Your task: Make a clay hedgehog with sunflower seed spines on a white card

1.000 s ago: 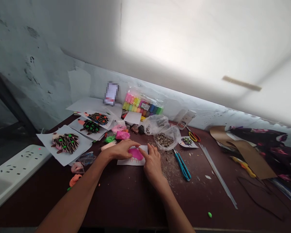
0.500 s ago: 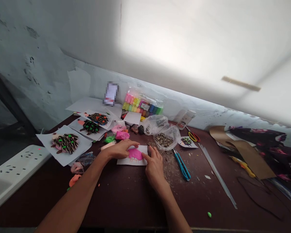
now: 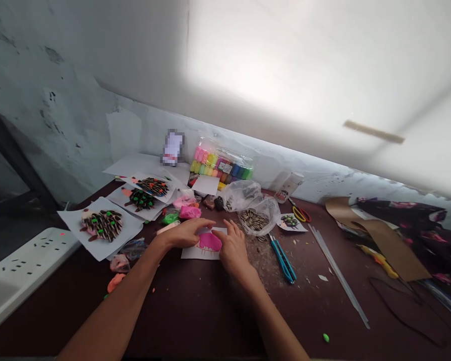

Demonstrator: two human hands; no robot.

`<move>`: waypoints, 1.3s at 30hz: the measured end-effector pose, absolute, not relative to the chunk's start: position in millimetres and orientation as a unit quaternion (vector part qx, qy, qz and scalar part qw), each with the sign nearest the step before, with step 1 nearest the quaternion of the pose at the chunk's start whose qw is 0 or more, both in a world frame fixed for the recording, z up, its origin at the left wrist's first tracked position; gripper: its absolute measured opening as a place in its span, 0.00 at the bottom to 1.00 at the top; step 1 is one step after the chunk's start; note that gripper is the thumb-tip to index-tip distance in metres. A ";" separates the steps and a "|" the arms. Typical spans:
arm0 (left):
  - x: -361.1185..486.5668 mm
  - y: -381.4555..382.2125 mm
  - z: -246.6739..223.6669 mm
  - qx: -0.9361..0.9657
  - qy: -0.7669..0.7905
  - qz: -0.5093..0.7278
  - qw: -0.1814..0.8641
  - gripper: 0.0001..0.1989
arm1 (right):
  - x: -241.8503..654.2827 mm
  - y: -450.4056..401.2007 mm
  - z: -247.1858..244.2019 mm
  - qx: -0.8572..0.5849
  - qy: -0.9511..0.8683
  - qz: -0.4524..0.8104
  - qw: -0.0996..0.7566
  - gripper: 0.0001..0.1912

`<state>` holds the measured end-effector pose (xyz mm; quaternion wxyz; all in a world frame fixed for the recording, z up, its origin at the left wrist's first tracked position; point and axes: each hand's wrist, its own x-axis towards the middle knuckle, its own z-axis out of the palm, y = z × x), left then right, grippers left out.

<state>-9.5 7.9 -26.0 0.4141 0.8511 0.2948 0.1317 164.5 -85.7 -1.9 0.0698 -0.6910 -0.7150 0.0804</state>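
A flat patch of bright pink clay (image 3: 210, 241) lies on a small white paper (image 3: 190, 253), with thin orange lines drawn below the patch. My left hand (image 3: 186, 233) rests over the paper's left side, fingers stretched out along the far edge of the clay. From the right, my right hand (image 3: 233, 248) covers the paper's other side, its fingers extended and its thumb or index tip by the clay's upper right edge. Neither hand grips anything. A lump of pink clay in wrapping (image 3: 190, 212) sits just beyond my left hand.
Sunflower seeds (image 3: 253, 219) fill a clear plastic bag. Teal-handled tweezers or pliers (image 3: 283, 260), scissors (image 3: 301, 214) and clear glue sticks (image 3: 338, 276) lie rightward. Seed-covered hedgehog pictures (image 3: 103, 224) and a white power strip (image 3: 26, 271) are left; packaged coloured clay (image 3: 221, 165) stands behind.
My right hand has shifted slightly left and away from me, over more of the paper, its fingers stretching farther forward. My left hand stays nearly in place. The view has tilted slightly.
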 end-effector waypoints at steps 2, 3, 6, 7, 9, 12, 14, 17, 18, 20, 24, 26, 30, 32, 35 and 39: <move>-9.3 7.2 -24.5 0.850 0.299 0.133 0.412 0.40 | 162.8 -83.6 -3.2 -0.685 -0.720 0.089 0.067 0.27; -9.2 6.8 -23.7 0.850 0.301 0.134 0.411 0.40 | 162.5 -83.1 -4.2 -0.682 -0.722 0.091 0.068 0.27; -8.7 6.0 -21.9 0.848 0.301 0.138 0.414 0.39 | 163.2 -82.6 -7.6 -0.677 -0.726 0.093 0.076 0.26; -8.7 6.0 -21.7 0.847 0.300 0.138 0.418 0.39 | 163.6 -82.2 -8.5 -0.678 -0.725 0.092 0.079 0.26; -8.9 6.2 -21.7 0.842 0.301 0.137 0.427 0.40 | 164.3 -81.2 -9.6 -0.680 -0.722 0.089 0.087 0.26; -9.3 6.7 -23.0 0.835 0.305 0.140 0.436 0.41 | 164.3 -79.7 -10.9 -0.676 -0.726 0.081 0.098 0.27; -9.8 7.0 -24.2 0.836 0.304 0.143 0.435 0.41 | 163.6 -79.4 -12.1 -0.667 -0.735 0.079 0.095 0.28; -10.4 7.2 -26.3 0.840 0.299 0.145 0.429 0.41 | 162.7 -79.9 -14.0 -0.661 -0.742 0.078 0.083 0.28; -10.6 7.3 -26.9 0.842 0.296 0.147 0.427 0.41 | 162.7 -80.2 -14.4 -0.660 -0.744 0.076 0.079 0.27; -10.9 7.3 -27.5 0.845 0.290 0.152 0.423 0.40 | 163.0 -80.5 -15.4 -0.654 -0.749 0.070 0.079 0.26; -11.9 6.9 -25.4 0.847 0.286 0.145 0.425 0.40 | 164.6 -79.6 -19.1 -0.660 -0.740 0.075 0.110 0.28; -12.8 6.4 -23.1 0.848 0.283 0.142 0.425 0.40 | 165.4 -78.8 -21.1 -0.663 -0.735 0.082 0.120 0.28; -14.9 6.0 -19.6 0.854 0.279 0.128 0.421 0.39 | 166.5 -77.9 -21.6 -0.659 -0.738 0.084 0.123 0.27; -15.2 6.0 -19.0 0.854 0.281 0.120 0.421 0.40 | 166.4 -77.8 -20.5 -0.658 -0.738 0.080 0.124 0.26; -14.4 6.0 -18.5 0.854 0.281 0.118 0.422 0.41 | 164.5 -77.7 -19.1 -0.658 -0.739 0.077 0.124 0.26; -13.2 6.2 -19.2 0.860 0.268 0.115 0.420 0.41 | 162.5 -77.3 -18.8 -0.649 -0.747 0.089 0.117 0.26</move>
